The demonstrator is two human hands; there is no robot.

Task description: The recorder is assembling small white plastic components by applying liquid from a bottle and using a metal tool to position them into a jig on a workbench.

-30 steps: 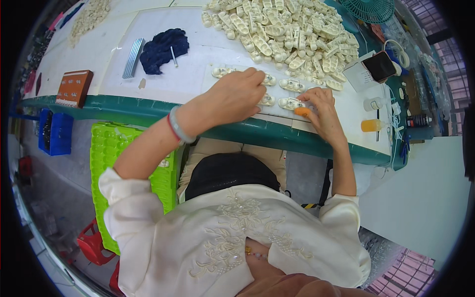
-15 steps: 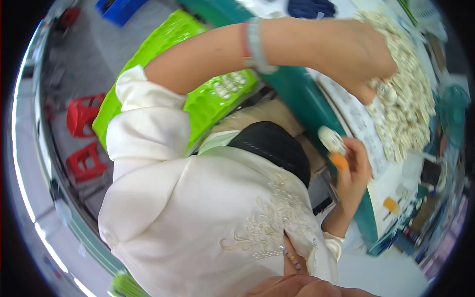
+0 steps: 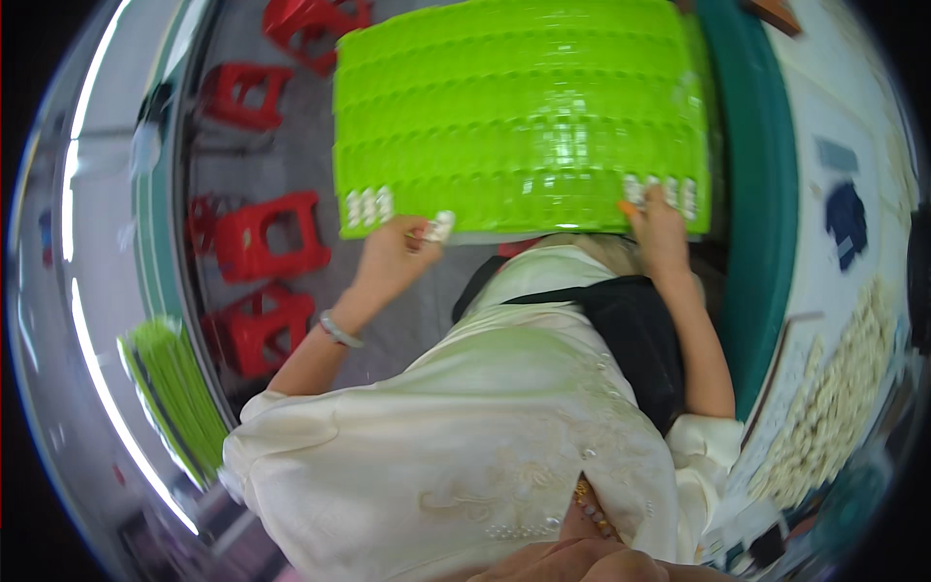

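A bright green tray [image 3: 524,126] with rows of small hollows lies in front of me. Close to its near left corner, my left hand [image 3: 393,260] is closed, pinching a small white moulded piece [image 3: 441,227]. Three similar white pieces [image 3: 369,207] sit in hollows just beyond that hand. At the near right corner, my right hand [image 3: 662,238] has its fingertips closed on a white piece [image 3: 632,186] in the tray's front row, with more white pieces [image 3: 689,197] beside it. An orange cover [image 3: 628,209] is on one of its digits. The fingers partly hide these pieces.
To the right, a white worktable with a green edge [image 3: 756,194] carries a heap of white pieces [image 3: 834,398] and a dark blue cloth [image 3: 846,225]. Red stools [image 3: 272,238] stand on the floor at left, near stacked green trays [image 3: 173,393].
The view has swung from the worktable to the green tray. My left hand has left the heap and now holds a white piece by the tray. My right hand has moved to the tray's right corner.
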